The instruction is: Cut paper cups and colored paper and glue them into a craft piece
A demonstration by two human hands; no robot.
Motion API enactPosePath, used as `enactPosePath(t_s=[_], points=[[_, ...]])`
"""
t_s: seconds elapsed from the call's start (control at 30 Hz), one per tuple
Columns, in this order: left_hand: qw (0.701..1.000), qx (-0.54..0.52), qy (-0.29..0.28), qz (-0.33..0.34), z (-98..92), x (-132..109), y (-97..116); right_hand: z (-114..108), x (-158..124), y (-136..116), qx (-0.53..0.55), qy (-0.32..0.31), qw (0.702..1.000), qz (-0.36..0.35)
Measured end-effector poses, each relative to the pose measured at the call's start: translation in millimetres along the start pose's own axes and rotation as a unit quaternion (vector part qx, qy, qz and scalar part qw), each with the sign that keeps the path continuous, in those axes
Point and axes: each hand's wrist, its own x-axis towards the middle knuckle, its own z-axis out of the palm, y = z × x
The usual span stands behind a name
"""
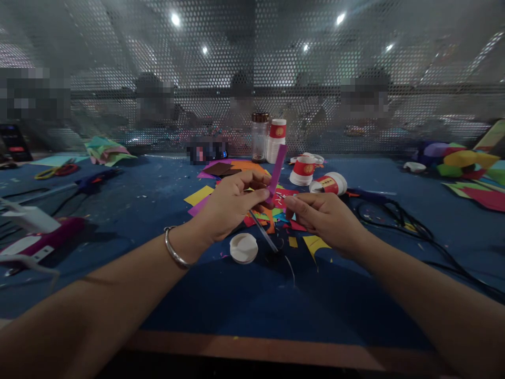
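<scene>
My left hand [240, 202], with a silver bangle at its wrist, pinches a purple paper strip [278, 171]. The strip stands up from the fingertips and is bent near its lower end. Just to the right, my right hand [323, 216] has its fingers curled and its thumb pressed to them. Whatever it may hold is too small to make out. A clear thin stick [263, 230] slants below my left hand; its upper end is hidden there. In front of the hands sits a small round white paper piece [243, 248], and a yellow paper scrap [315, 244] lies below my right hand.
Paper cups [302, 171] and a glass jar [259, 138] stand behind the hands. Black cables [410, 226] run from a glue gun [369, 195] on the right. At left are another glue gun [92, 180], scissors [57, 171] and a purple-white power strip [47, 242].
</scene>
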Motion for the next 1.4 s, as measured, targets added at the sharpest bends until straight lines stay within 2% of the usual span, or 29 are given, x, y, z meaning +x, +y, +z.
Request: enactPosePath(t_s=[0.27, 0.43, 0.63, 0.9, 1.1, 1.27, 1.33, 1.4], points=[[0.997, 0.074, -0.012, 0.023, -1.8, -0.1, 1.3, -0.7, -0.4, -4.8, -0.037, -0.007, 0.999, 0.005], [0.993, 0.105, -0.023, 0.04, -4.2, -1.2, 2.3, 0.3, -1.1, -5.8, -0.014, -0.014, 0.999, 0.028], [0.987, 0.139, -0.044, 0.068, -7.5, -1.4, 2.5, 0.3, -1.7, -5.8, -0.015, -0.011, 1.0, 0.018], [0.983, 0.149, -0.057, 0.085, -8.5, -1.9, 3.3, -0.6, -1.2, -4.8, -0.013, -0.019, 1.0, 0.005], [0.978, 0.169, -0.061, 0.103, -11.4, -1.7, 3.4, -1.4, -1.9, -5.2, -0.01, -0.027, 0.999, 0.023], [0.986, 0.136, -0.067, 0.07, -11.6, -0.6, 2.6, -2.2, -1.6, -3.5, -0.017, -0.028, 0.999, 0.028], [0.993, 0.096, -0.056, 0.029, -9.5, 0.5, 2.2, -2.5, -0.9, -2.7, -0.023, -0.033, 0.999, 0.028], [0.999, 0.034, -0.022, -0.025, -6.7, 2.0, 1.8, -2.6, -0.2, -2.3, -0.025, -0.037, 0.999, 0.027]])
